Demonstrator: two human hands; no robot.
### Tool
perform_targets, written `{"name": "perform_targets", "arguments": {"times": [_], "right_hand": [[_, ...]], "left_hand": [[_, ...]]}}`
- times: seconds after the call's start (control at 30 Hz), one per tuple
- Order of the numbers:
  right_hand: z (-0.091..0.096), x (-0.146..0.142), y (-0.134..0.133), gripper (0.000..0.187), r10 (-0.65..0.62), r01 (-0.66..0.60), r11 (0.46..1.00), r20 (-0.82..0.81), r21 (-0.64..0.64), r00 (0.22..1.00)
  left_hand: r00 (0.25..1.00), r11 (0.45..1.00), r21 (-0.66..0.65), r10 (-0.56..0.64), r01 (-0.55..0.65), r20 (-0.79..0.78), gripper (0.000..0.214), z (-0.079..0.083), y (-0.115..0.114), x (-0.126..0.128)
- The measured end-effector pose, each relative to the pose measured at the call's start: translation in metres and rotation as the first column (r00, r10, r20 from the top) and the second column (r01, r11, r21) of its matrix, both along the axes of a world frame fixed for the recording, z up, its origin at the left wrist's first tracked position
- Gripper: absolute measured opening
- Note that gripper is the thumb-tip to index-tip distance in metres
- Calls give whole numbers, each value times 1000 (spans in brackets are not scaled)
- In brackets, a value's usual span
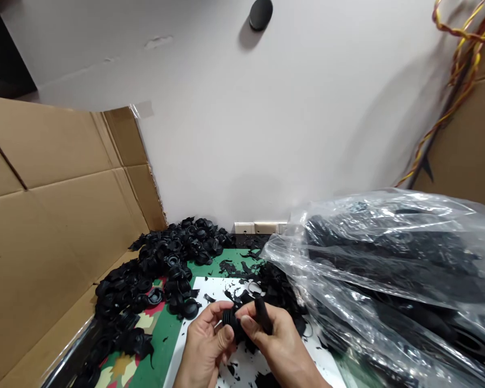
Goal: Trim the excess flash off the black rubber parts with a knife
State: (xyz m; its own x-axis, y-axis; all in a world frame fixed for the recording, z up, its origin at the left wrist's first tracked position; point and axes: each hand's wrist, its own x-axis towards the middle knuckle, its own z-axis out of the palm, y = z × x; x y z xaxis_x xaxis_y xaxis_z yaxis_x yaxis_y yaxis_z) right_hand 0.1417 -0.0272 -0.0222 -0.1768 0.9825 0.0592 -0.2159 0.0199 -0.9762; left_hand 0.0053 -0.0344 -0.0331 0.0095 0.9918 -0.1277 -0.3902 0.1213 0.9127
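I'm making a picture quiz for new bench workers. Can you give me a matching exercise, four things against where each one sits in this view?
Things:
1. ribbed black part
2. clear plastic bag
3. cardboard sheet
4. heap of black parts

Places:
A. standing along the left edge
B. on the right, filled with dark parts
C. between the fingers of both hands
D. on the table by the wall, left of the hands

Pairs: 1-C, 2-B, 3-A, 4-D

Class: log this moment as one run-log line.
left hand: grips ribbed black rubber part | right hand: pinches it, holds black tool | left: black parts pile
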Motion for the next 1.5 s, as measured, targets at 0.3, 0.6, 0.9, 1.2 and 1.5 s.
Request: {"name": "perform_targets", "arguments": {"times": [0.3,0.6,0.9,1.2,1.5], "right_hand": [[13,7,-2,28,-64,64,998,180,5,982],[20,31,-3,39,-344,326,923,55,206,937],[17,27,-3,39,-176,158,983,-231,-97,957],[17,19,-6,35,-241,219,968,-207,-125,948],[12,19,-5,32,-163,146,982,-144,-121,976]], "left_hand": [[985,998,57,18,-9,-170,45,-8,8,-3],[993,995,0,97,-97,-73,43,4,-3,8],[992,993,16,120,-119,-40,39,5,-4,8],[997,998,-2,70,-70,-29,39,6,-4,8],[999,999,-3,47,-47,-8,38,8,-5,9]]}}
